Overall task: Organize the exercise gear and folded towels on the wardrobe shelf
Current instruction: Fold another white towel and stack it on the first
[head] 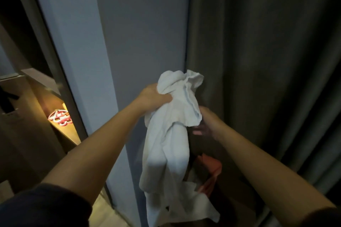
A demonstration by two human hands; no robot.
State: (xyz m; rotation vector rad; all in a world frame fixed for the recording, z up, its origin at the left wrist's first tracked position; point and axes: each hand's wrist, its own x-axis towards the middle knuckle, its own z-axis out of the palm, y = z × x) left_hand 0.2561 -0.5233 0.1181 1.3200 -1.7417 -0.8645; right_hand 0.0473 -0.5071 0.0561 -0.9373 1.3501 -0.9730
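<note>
Crumpled white terry towel hangs unfolded before the plain grey panel, left hand clenching its bunched top, right hand half hidden under a fold, grasp indeterminate; recommend locating two corners, then folding square before shelving.

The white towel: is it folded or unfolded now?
Unfolded. The white towel hangs crumpled and bunched from the left hand, which grips its top; its lower end trails loose.

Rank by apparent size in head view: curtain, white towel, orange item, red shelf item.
1. curtain
2. white towel
3-4. orange item and red shelf item: alike, orange partly hidden, unranked.
</note>
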